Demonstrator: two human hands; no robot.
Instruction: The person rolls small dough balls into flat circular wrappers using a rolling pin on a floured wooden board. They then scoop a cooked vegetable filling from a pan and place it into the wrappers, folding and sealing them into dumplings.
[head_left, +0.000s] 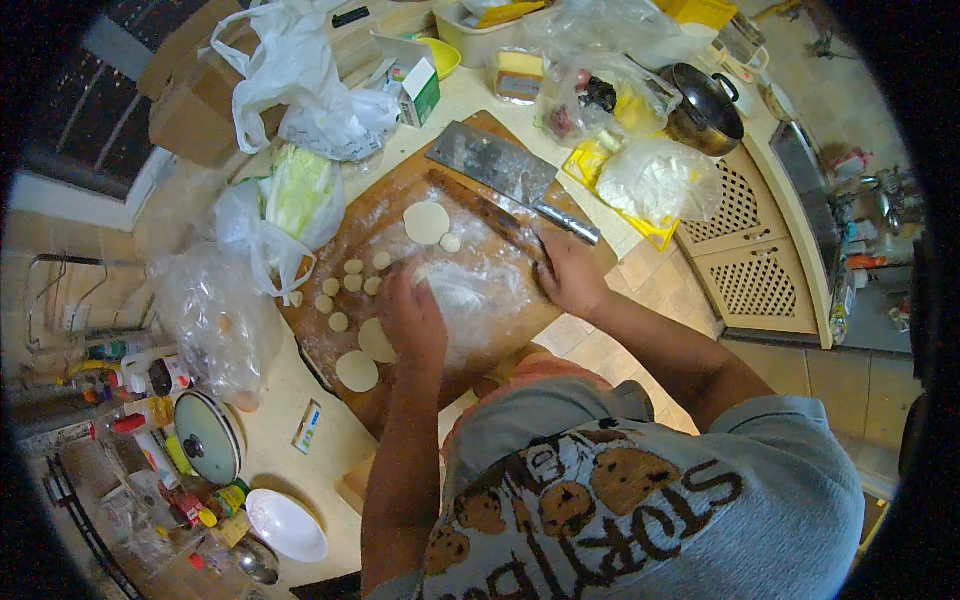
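A floured wooden board (480, 352) lies before me. My left hand (414, 311) rests over its left half, among dough pieces, fingers bent; whether it holds a piece is hidden. My right hand (570, 274) is at the board's right side, its fingers around the near end of a dark wooden rolling pin (480, 206). A cleaver (491, 161) with a metal handle lies beyond the pin. One flat dough round (427, 223) is near the pin, with a small dough piece (450, 243) beside it. Two more rounds (357, 371) lie at the left, below several small dough pieces (353, 283).
Left of the board are a bagged cabbage (296, 191), a clear plastic bag (217, 322), a glass lid (210, 439) and a white bowl (286, 525). Beyond it stand a green and white carton (420, 94) and a dark pot (701, 109). A yellow tray (585, 169) lies at the right.
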